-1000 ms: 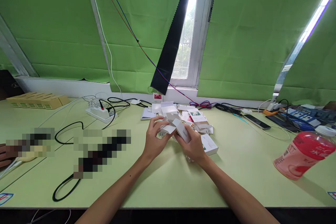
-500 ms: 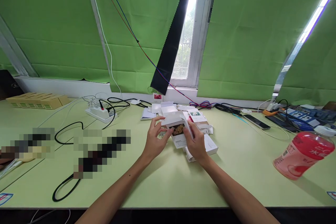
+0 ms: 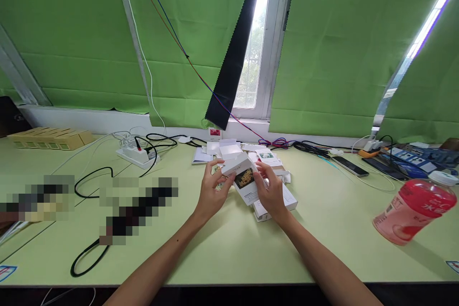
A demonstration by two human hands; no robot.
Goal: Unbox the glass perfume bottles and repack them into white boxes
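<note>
Above the middle of the table, both hands hold a small white cardboard box with a dark picture panel of something golden on its front. My left hand grips its left edge, thumb near the top front and fingers around the far side. On the opposite edge is my right hand, thumb on the front and fingers along the top right. The top of the box looks folded down. Right behind it lies a pile of white cardboard boxes, some with open flaps. Another white box lies beside my right hand.
A pink bottle stands tilted-looking at the right. Further back are a phone and black cables. To the left sit a power strip, a yellow-brown carton row and a black cable loop.
The upright flap at the top of the held box has folded down, and a printed white top panel now shows. My right fingers have shifted up along its edge.
</note>
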